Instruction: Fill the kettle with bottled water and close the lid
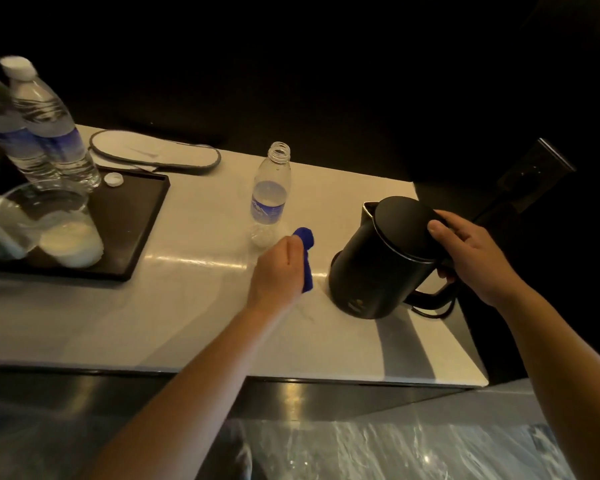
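Note:
A black electric kettle (381,261) stands on the pale counter (194,306), its lid down. My right hand (471,251) rests on the lid's rear edge with the thumb on top and fingers around the handle. An uncapped, seemingly empty clear water bottle (271,192) with a blue label stands upright left of the kettle. My left hand (279,271) is between bottle and kettle, closed around a blue cloth (307,258), touching neither. A white bottle cap (114,179) lies on the black tray (136,220).
Two capped full water bottles (49,126) stand at the tray's back left, with upturned glasses (52,223) in front of them. White slippers (153,154) lie behind the tray. A wall socket (530,174) with the kettle's cord is at right. The counter's front edge (291,375) is near me.

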Available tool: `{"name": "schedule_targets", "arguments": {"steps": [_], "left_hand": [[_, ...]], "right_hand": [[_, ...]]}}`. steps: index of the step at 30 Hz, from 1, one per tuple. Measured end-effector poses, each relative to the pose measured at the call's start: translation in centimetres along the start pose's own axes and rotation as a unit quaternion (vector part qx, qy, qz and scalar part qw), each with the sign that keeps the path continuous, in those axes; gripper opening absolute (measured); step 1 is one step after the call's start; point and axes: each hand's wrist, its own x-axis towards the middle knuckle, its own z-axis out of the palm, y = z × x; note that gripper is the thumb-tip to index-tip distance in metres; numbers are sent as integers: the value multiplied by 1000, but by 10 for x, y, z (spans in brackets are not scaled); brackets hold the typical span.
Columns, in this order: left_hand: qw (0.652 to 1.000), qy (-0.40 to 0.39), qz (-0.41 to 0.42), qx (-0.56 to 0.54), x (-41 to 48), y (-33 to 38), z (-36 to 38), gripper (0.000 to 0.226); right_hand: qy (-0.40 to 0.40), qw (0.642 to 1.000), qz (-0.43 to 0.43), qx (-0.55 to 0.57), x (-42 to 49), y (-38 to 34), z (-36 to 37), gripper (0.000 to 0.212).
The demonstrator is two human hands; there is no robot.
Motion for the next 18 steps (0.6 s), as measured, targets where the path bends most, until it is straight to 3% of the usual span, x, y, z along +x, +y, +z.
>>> {"name": "schedule_targets", "arguments": {"steps": [2, 4, 6, 8, 11, 13, 18], "left_hand": [[987, 45, 85, 131, -18, -5, -38, 38], [936, 112, 162, 290, -30, -14, -71, 37], [887, 139, 184, 400, -33, -32, -90, 39], [865, 118, 140, 467, -33, -55, -94, 45], [836, 18, 46, 547, -34, -80, -87, 59], [815, -26, 25, 579, -29, -84, -83, 64], [806, -39, -3, 591, -18, -76, -79, 70]], "right_hand": [[-2, 1000, -1, 2, 0, 0, -1, 19], [-2, 1000, -5, 0, -1, 0, -1, 20], [-2, 1000, -12, -2, -1, 0, -1, 20], [-1, 1000, -19, -3, -2, 0, -1, 21], [7, 1000, -24, -3, 0, 4, -1, 28], [7, 999, -27, -16, 3, 9, -2, 37], [12, 999, -38, -15, 9, 12, -5, 44]]}}
